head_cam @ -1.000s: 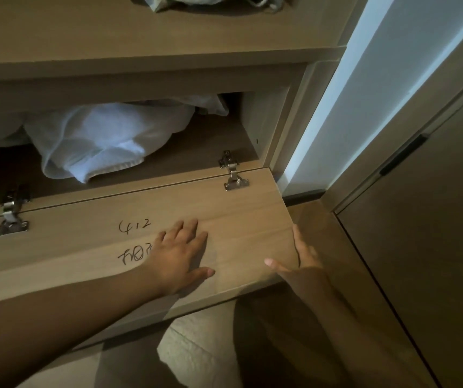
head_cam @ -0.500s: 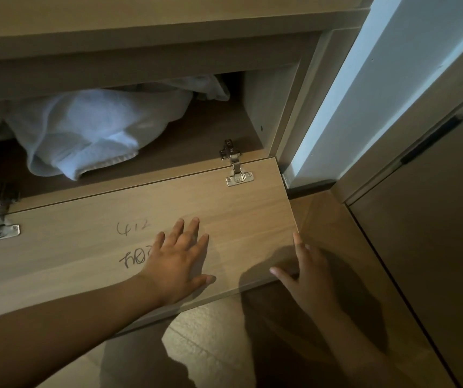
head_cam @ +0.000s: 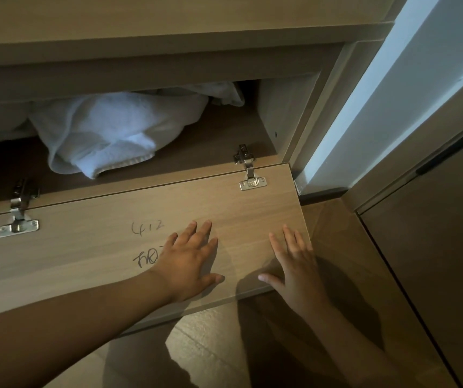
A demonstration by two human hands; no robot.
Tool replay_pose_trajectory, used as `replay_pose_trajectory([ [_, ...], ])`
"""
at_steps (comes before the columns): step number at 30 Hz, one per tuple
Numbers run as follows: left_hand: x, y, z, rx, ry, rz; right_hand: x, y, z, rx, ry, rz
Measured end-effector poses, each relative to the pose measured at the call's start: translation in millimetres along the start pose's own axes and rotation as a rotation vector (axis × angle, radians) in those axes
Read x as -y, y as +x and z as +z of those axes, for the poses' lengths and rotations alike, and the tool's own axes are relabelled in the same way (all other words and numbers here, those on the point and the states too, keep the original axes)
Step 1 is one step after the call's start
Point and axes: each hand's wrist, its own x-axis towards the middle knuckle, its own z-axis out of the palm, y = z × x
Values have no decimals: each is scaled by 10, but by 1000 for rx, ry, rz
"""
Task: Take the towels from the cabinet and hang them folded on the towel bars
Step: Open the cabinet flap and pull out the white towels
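A crumpled white towel lies inside the low cabinet compartment, partly hidden under the shelf above. The cabinet's wooden flap door is folded down flat toward me, with handwriting on its inner face. My left hand rests flat on the door, fingers spread. My right hand lies flat on the door near its right front corner, fingers straight. Neither hand holds anything.
Two metal hinges join the door to the cabinet. A white wall strip and a dark wooden door stand to the right. Tiled floor lies below the flap.
My right hand has moved from the door's right edge up onto its top surface. The view has shifted slightly lower and closer. My left hand stays flat in place.
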Motion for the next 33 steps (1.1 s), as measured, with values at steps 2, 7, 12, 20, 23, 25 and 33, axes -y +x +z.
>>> replay_pose_trajectory([
  [2,49,-34,-48,-17,-57,11,31,6,-39,9,3,8],
  [7,277,-218,-211,-174,-259,-25,272,189,-295,16,20,-18],
  [12,749,-430,-319,-374,-358,-224,847,559,-567,28,23,-166],
  [20,1511,-454,-365,-682,-425,-510,1564,979,-675,-17,6,-388],
  [23,1760,-338,-431,-711,-440,-635,1713,1075,-651,-24,20,-403],
  [25,1876,-280,-449,-681,-465,-631,1777,1131,-643,-30,31,-402],
  [33,2146,-47,-712,-662,-780,-632,1784,1194,-542,-48,130,-333],
])
